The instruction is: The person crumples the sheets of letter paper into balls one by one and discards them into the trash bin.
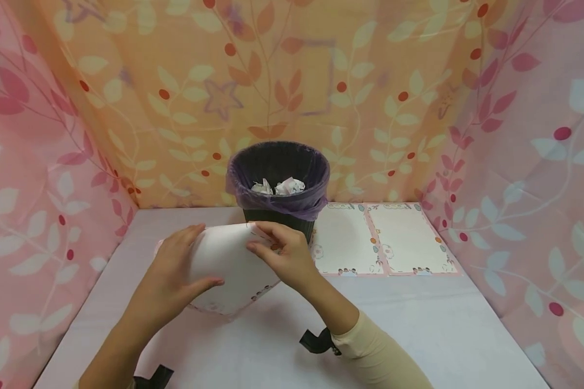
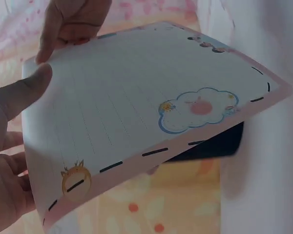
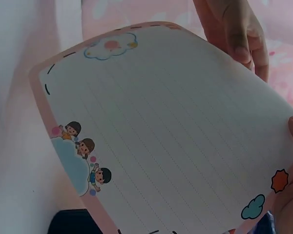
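Observation:
A sheet of decorated letter paper [image 1: 229,265], lined and pink-bordered with cartoon children and a cloud, is held tilted and bent above the table. My left hand [image 1: 170,278] holds its left side, thumb in front and fingers behind the edge. With thumb and fingers, my right hand [image 1: 287,254] pinches the sheet's upper right corner. Both hands show around the paper in the left wrist view, where the left thumb [image 2: 31,85] lies along its edge. In the right wrist view the lined face [image 3: 176,126] fills the middle.
Behind the hands stands a black bin [image 1: 277,210] with a purple liner, crumpled paper [image 1: 289,186] inside. Two similar sheets, a left one [image 1: 345,237] and a right one [image 1: 409,237], lie flat on the white table [image 1: 418,324]. Patterned curtains [image 1: 272,70] enclose three sides.

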`<state>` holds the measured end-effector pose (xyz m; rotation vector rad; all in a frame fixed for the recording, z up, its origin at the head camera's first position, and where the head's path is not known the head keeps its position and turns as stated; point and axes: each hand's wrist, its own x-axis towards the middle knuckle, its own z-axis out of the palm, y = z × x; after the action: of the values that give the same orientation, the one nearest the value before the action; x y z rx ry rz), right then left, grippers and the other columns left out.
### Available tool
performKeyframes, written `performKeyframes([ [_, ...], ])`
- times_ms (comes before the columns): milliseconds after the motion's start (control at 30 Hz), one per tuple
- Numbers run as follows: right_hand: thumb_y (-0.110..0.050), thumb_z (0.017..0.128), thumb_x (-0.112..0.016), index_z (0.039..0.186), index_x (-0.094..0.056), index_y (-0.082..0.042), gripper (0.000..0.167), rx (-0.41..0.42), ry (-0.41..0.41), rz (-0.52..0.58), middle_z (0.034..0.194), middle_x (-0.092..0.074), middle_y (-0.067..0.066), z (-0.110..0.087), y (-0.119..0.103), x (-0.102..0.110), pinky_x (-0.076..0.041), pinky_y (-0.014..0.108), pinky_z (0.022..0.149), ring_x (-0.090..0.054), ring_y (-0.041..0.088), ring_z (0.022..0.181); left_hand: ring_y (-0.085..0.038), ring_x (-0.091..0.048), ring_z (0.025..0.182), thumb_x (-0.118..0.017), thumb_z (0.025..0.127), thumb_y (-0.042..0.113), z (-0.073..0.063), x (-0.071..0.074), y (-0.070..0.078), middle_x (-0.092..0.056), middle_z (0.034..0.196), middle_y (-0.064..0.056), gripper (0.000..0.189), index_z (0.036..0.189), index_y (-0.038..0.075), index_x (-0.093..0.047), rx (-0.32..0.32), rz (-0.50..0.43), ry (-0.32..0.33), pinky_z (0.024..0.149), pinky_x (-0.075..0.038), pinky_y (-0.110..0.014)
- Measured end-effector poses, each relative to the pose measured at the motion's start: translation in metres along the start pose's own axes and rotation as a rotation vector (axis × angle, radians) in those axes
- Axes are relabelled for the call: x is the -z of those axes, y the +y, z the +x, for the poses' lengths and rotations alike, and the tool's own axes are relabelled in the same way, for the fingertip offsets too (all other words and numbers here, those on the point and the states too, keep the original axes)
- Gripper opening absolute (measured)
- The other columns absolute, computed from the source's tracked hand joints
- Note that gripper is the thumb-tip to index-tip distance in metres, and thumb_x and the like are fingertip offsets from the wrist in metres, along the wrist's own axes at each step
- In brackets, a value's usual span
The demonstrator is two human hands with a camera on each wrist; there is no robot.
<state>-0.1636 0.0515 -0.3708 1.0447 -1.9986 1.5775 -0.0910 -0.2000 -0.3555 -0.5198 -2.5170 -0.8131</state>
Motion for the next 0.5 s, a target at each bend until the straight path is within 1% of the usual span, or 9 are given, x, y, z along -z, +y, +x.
performKeyframes([
  [100,-0.01,0.087,-0.083,0.123,-0.072,-0.007,0.038,0.01,0.009,-0.001,0.115,-0.075,0.006,-0.003,-0.006,0.011,-0.061,0.027,0.071,-0.069,0.013,0.095,-0.036,-0.047,0.134,-0.099,0.066,0.026,0.005,-0.007,0.011,-0.053,0.147,-0.014,0.108,0.156,0.014,-0.041,-0.019,0.003,-0.002,0.099,-0.048,-0.064],
  [167,-0.008,0.087,-0.082,0.123,-0.072,-0.007,0.038,0.016,0.018,-0.001,0.117,-0.075,0.007,-0.005,-0.008,0.019,-0.061,0.027,0.07,-0.07,0.014,0.095,-0.034,-0.049,0.132,-0.098,0.067,0.025,0.008,-0.013,0.017,-0.054,0.146,-0.013,0.106,0.156,0.015,-0.042,-0.035,0.002,0.0,0.096,-0.052,-0.062],
  [267,-0.006,0.087,-0.081,0.123,-0.072,-0.006,0.037,0.017,0.032,0.015,0.117,-0.074,0.007,-0.009,-0.009,0.029,-0.061,0.028,0.071,-0.072,0.015,0.097,-0.03,-0.055,0.125,-0.097,0.068,0.024,0.013,-0.023,0.022,-0.056,0.145,-0.01,0.101,0.154,0.017,-0.044,-0.049,-0.011,-0.002,0.091,-0.057,-0.057],
  [367,-0.003,0.087,-0.08,0.123,-0.072,-0.006,0.037,0.012,0.049,0.043,0.117,-0.074,0.008,-0.011,-0.007,0.039,-0.062,0.03,0.073,-0.073,0.017,0.099,-0.025,-0.062,0.112,-0.096,0.071,0.022,0.016,-0.033,0.027,-0.062,0.138,-0.007,0.093,0.151,0.02,-0.049,-0.049,-0.042,-0.001,0.084,-0.059,-0.05],
  [500,-0.002,0.089,-0.079,0.123,-0.072,-0.005,0.036,-0.004,0.08,0.04,0.116,-0.074,0.009,-0.013,-0.004,0.048,-0.062,0.029,0.077,-0.073,0.018,0.099,-0.019,-0.068,0.098,-0.092,0.076,0.015,0.021,-0.046,0.034,-0.071,0.122,-0.003,0.073,0.141,0.019,-0.06,-0.05,-0.13,0.019,0.077,-0.06,-0.042],
])
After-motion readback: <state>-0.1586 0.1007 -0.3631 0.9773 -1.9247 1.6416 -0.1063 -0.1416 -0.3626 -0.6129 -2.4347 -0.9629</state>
